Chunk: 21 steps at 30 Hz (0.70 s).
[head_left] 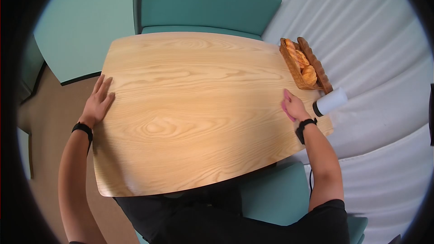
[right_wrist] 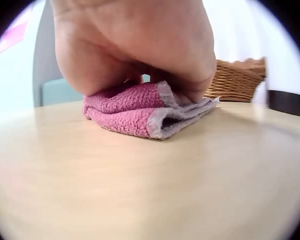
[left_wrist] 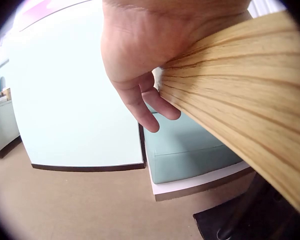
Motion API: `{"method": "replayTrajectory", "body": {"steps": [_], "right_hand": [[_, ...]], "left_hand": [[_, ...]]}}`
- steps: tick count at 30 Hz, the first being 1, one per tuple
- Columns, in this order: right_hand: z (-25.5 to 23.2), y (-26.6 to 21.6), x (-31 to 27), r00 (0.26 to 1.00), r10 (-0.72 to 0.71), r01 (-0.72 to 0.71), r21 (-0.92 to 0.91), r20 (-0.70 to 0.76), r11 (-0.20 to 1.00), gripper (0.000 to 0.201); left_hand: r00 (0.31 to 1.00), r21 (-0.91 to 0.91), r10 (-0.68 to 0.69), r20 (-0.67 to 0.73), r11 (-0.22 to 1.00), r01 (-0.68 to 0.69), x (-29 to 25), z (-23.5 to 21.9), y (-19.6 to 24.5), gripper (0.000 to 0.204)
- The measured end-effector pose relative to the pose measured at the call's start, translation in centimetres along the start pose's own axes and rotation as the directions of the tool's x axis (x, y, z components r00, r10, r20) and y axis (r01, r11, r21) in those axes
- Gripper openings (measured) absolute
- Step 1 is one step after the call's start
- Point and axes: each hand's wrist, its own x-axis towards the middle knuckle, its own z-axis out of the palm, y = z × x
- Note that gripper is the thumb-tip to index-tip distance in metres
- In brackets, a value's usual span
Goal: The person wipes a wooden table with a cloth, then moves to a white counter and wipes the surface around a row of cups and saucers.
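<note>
A folded pink cloth [head_left: 285, 105] lies on the wooden table [head_left: 194, 108] near its right side, under my right hand [head_left: 296, 107]. The right wrist view shows the cloth's [right_wrist: 125, 121] fluffy pink face, pale grey edges and stacked folds against the tabletop. My right fingers grip it from above and hold it down; the fingertips are hidden behind palm and cloth. At the table's left edge rests my left hand [head_left: 96, 105], fingers spread and holding nothing. In the left wrist view that hand [left_wrist: 140, 50] hangs partly over the edge, two fingers pointing down.
A wicker basket [head_left: 291, 68] with several bread pieces [head_left: 309, 76] stands at the far right edge. Beside the right hand stands a white cylinder with a black base [head_left: 332, 101]. White curtains [head_left: 379, 63] line the right; a green bench [head_left: 203, 4] stands behind the table.
</note>
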Motion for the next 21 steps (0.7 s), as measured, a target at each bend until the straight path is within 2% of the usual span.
{"method": "replayTrajectory", "body": {"steps": [1,3,4,6,7,8,9,10,12,14,16,18,20,21], "right_hand": [[0.3,-3.6,0.4,0.997,-0.082,0.082,0.014,0.004,0.997,0.053],[-0.2,-12.4,0.7,0.973,-0.143,0.125,0.109,0.183,0.986,0.053],[1.5,-15.0,1.1,0.948,-0.293,0.275,0.142,0.126,0.951,0.052],[4.0,-21.3,0.9,0.818,-0.574,0.57,0.097,0.023,0.816,0.047],[3.9,-25.5,0.0,0.789,-0.601,0.582,0.159,0.127,0.798,0.043],[4.4,-29.2,-1.2,0.755,-0.619,0.612,0.107,0.217,0.783,0.05],[5.2,-32.3,-2.6,0.694,-0.696,0.701,0.046,0.186,0.712,0.049],[5.4,-35.3,-3.8,0.596,-0.741,0.744,0.135,0.308,0.655,0.052],[6.0,-38.9,-8.3,0.461,-0.856,0.872,0.06,0.234,0.486,0.058],[6.2,-39.6,-11.3,0.45,-0.865,0.837,0.232,0.224,0.495,0.053],[5.9,-38.9,-11.6,0.457,-0.857,0.809,0.29,0.239,0.512,0.052],[3.9,-35.3,-9.7,0.48,-0.833,0.81,0.226,0.273,0.541,0.053],[5.0,-29.0,-6.4,0.643,-0.762,0.747,0.159,0.075,0.646,0.053],[3.9,-25.3,-5.1,0.732,-0.673,0.655,0.162,0.105,0.738,0.053]], "left_hand": [[1.0,-0.012,-0.012,0.008,1.0,0.012,-0.1,0.0,0.1,0.061],[0.999,-0.029,-0.034,0.024,0.999,0.035,-0.1,-0.3,0.6,0.061],[0.997,-0.043,-0.054,0.058,0.997,0.057,-0.2,-0.7,1.3,0.062],[0.999,0.003,-0.036,0.022,0.999,0.036,0.0,-0.2,0.4,0.061],[1.0,0.023,-0.024,0.004,0.999,0.024,0.0,0.0,0.2,0.06],[0.999,0.021,-0.035,0.012,0.999,0.035,-0.1,-0.3,0.6,0.059],[1.0,0.025,-0.021,0.004,0.999,0.021,0.0,-0.1,0.2,0.059],[1.0,0.028,-0.004,-0.003,1.0,0.004,0.2,0.3,-0.6,0.059],[1.0,0.017,0.003,-0.001,1.0,-0.002,0.4,0.5,-0.8,0.06],[1.0,-0.011,-0.021,0.022,1.0,0.022,0.3,0.2,-0.5,0.06],[0.999,0.006,-0.02,0.034,1.0,0.019,0.1,-0.2,0.2,0.061],[0.999,0.006,-0.019,0.04,1.0,0.018,-0.1,-0.4,0.5,0.061],[0.999,-0.004,-0.01,0.039,1.0,0.01,0.0,-0.4,0.6,0.061],[0.999,-0.006,-0.013,0.034,1.0,0.013,0.0,-0.3,0.3,0.061]]}}
